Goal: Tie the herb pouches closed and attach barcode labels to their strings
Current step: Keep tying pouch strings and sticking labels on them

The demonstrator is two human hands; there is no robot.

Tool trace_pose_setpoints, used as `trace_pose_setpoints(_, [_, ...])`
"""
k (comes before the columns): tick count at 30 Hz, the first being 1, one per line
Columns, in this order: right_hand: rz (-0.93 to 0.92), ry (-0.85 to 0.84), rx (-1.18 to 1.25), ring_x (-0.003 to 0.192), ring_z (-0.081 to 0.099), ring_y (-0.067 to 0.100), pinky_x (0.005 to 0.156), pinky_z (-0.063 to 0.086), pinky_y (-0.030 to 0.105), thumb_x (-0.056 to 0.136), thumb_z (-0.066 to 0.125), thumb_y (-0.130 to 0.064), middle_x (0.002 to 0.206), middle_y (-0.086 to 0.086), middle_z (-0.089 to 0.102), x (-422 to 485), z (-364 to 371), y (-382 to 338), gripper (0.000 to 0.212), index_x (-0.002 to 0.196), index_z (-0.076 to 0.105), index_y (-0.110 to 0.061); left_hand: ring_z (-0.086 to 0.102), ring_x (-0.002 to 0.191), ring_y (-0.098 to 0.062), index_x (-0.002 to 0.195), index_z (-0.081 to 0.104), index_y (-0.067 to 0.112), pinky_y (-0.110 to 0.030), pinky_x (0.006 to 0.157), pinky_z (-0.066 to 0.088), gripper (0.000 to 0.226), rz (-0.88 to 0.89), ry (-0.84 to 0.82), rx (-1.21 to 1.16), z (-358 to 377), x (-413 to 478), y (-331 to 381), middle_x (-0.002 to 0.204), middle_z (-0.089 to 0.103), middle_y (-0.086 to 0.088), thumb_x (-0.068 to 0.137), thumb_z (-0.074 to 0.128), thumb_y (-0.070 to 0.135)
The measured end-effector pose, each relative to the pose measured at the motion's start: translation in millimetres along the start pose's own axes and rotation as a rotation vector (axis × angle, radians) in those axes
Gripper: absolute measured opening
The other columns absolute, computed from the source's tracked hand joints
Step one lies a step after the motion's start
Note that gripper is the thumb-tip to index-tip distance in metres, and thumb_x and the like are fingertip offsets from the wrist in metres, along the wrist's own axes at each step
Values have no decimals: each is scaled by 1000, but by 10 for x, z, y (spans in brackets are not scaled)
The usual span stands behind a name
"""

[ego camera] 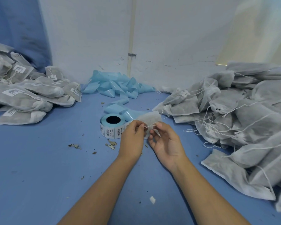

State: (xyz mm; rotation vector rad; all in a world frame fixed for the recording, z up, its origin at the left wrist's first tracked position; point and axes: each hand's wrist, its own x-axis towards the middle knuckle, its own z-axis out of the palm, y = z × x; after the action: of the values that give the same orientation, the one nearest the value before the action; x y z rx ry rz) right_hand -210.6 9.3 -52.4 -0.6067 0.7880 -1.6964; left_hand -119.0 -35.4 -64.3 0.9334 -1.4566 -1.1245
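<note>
1. We hold one herb pouch (pixel 150 118) just above the blue table (pixel 39 159), in front of the label roll (pixel 111 127). Our left hand (pixel 132 138) and right hand (pixel 166 140) each pinch an end of its string (pixel 150 126), pulled taut between them, likely to knot it.
2. Unlabelled pouches (pixel 234 111) heap at our right and labelled pouches (pixel 26 93) at our left, presumably to keep finished work apart.
3. The pouches are soft, translucent grey-white fabric; the string is thin white cord; spent glossy blue backing tape (pixel 117 86) curls behind the roll.

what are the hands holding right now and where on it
Both hands pinch the white drawstring of one herb pouch: the left hand at one end, the right hand at the other, just above the blue table.
</note>
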Motion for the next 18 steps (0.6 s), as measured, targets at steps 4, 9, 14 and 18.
trace_pose_setpoints(4, [37, 12, 59, 67, 54, 10, 66, 42, 22, 67, 63, -16, 68, -2, 60, 1, -4, -6, 4, 64, 65, -16, 56, 72, -5, 90, 63, 13, -14, 65, 45, 23, -31, 13, -96, -23, -11, 14, 83, 64, 3, 90, 46, -1])
trace_pose_setpoints(9, [103, -62, 159, 65, 56, 12, 65, 44, 22, 63, 71, -18, 74, -1, 57, -20, -11, -32, 12, 70, 62, -14, 53, 112, -11, 108, 65, 15, -18, 94, 40, 47, 81, 17, 128, -65, 5, -4, 121, 57, 4, 78, 45, -15])
trace_pose_setpoints(14, [144, -239, 193, 65, 55, 14, 62, 45, 23, 40, 88, -18, 69, 1, 56, -59, 20, -35, 35, 64, 63, -12, 50, 119, -17, 106, 69, 7, -5, 84, 33, 40, 169, -6, 308, -115, 55, -67, 130, 52, -4, 75, 56, -16])
trace_pose_setpoints(18, [169, -355, 213, 66, 54, 14, 63, 45, 23, 48, 84, -18, 69, 0, 53, -79, 25, -52, 26, 62, 62, -13, 56, 94, -15, 93, 67, 8, -13, 75, 38, 17, 199, 68, 321, -102, 26, -49, 108, 63, -4, 80, 64, -2])
